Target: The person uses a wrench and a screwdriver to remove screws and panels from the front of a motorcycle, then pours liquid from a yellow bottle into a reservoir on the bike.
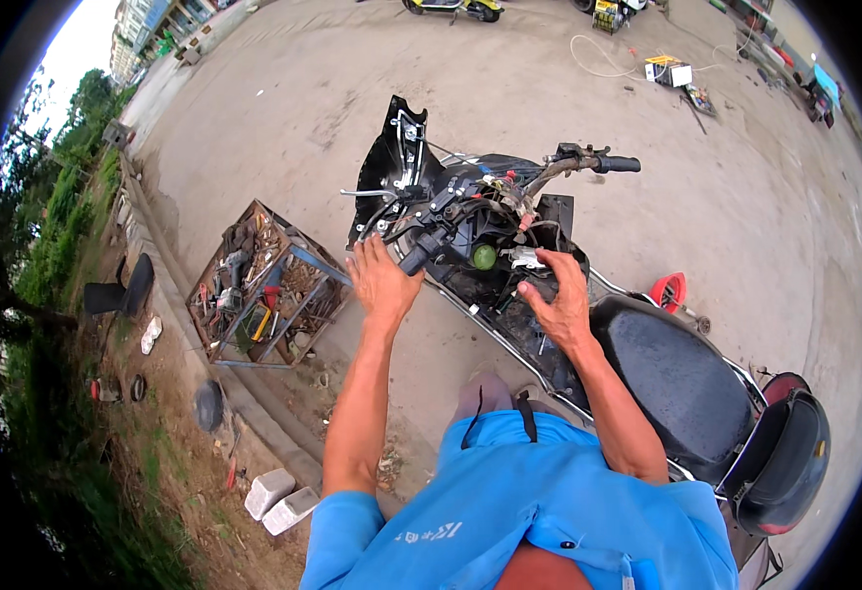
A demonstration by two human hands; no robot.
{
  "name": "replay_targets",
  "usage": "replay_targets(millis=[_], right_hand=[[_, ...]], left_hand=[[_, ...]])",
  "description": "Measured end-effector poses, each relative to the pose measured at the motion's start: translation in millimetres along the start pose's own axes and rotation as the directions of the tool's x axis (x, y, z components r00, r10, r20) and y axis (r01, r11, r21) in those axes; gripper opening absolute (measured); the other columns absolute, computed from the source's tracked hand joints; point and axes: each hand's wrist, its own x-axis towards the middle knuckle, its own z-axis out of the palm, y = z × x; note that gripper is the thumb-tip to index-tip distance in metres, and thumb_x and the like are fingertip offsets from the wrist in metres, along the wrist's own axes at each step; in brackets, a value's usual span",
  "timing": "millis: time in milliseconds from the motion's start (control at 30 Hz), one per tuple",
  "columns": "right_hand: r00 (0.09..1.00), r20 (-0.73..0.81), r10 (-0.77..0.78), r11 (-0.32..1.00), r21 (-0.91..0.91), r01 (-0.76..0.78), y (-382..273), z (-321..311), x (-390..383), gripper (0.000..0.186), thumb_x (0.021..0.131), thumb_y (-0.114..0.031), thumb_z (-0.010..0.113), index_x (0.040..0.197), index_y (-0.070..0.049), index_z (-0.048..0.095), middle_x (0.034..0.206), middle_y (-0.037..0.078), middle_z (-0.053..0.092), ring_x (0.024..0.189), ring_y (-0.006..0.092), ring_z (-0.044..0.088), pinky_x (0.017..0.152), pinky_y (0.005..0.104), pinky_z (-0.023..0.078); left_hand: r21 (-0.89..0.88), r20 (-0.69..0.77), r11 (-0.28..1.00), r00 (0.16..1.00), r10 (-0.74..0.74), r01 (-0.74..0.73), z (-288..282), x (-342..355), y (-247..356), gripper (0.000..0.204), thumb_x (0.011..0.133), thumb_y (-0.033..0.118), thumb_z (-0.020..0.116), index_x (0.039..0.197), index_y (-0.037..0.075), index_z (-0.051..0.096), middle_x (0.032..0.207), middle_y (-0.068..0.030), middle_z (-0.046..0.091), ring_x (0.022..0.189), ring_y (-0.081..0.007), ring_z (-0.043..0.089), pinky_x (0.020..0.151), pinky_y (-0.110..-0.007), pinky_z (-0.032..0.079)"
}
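Note:
A partly stripped scooter stands before me, its wiring bared around the handlebar. My left hand (384, 280) is beside the black left handlebar grip (421, 254), with its fingers stretched out toward the black front panel (391, 162). Whether the fingertips touch the panel I cannot tell. Over the footwell, my right hand (562, 300) is open, thumb and forefinger apart, close to a silver metal part (523, 258). A round green cap (484, 257) sits between the two hands. Loose wires (519, 202) hang around the steering column. The right handlebar grip (620, 164) points away to the right.
To the left stands a metal-framed tool cart (298, 258) full of tools and scraps. The black seat (672, 379) and rear box (785, 462) are at my right. A kerb (190, 334), pale blocks (278, 501) and a red ring-shaped part (669, 291) lie on the ground.

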Motion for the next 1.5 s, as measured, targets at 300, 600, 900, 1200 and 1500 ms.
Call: replay_targets(millis=[300,600,900,1200,1500], right_hand=[[0.914,0.096,0.394,0.896,0.182,-0.406,28,-7,-101,0.054,0.084,-0.018,0.084,0.132,-0.003,0.065,0.111,0.011,0.068,0.106,0.0246,0.067,0.095,0.0377,0.052],[0.929,0.232,0.288,0.911,0.233,-0.34,7,12,-79,0.054,0.086,-0.02,0.084,0.133,-0.001,0.065,0.113,0.013,0.069,0.105,0.0248,0.066,0.095,0.0376,0.053],[0.829,0.419,0.37,0.715,0.442,-0.542,-10,72,-80,0.056,0.09,-0.022,0.084,0.137,0.0,0.064,0.118,0.01,0.07,0.105,0.0182,0.065,0.094,0.0338,0.053],[0.605,0.669,0.432,0.189,0.589,-0.786,-58,135,-24,0.065,0.104,-0.048,0.066,0.146,0.0,0.056,0.129,0.014,0.068,0.116,0.0239,0.066,0.099,0.0374,0.052],[0.629,0.649,0.427,-0.219,0.75,-0.624,-90,196,10,0.091,0.101,-0.072,0.052,0.152,0.004,0.045,0.158,0.021,0.05,0.142,0.0354,0.051,0.119,0.0487,0.04]], left_hand=[[-0.117,0.03,0.992,0.998,0.057,-0.053,10,1,-12,0.047,0.07,0.029,0.09,0.102,0.0,0.07,0.107,-0.019,0.068,0.108,-0.0382,0.063,0.1,-0.051,0.05],[0.017,-0.053,0.998,0.997,0.055,-0.054,1,5,0,0.085,0.074,0.039,0.091,0.137,-0.007,0.056,0.132,-0.0217,0.061,0.131,-0.0412,0.055,0.121,-0.056,0.035],[-0.053,-0.097,0.996,0.993,0.065,-0.07,3,-6,0,0.072,0.073,0.027,0.09,0.132,-0.001,0.061,0.132,-0.0173,0.063,0.138,-0.0383,0.05,0.126,-0.053,0.03],[-0.168,-0.056,0.976,0.99,0.128,-0.135,16,0,-11,0.052,0.065,0.025,0.093,0.101,-0.001,0.065,0.102,-0.0171,0.066,0.108,-0.0381,0.062,0.121,-0.052,0.036],[-0.617,-0.077,0.756,0.973,0.219,-0.219,-34,-9,-66,0.085,0.08,0.03,0.086,0.15,0.001,0.047,0.153,-0.0218,0.05,0.149,-0.0437,0.039,0.124,-0.064,0.024]])
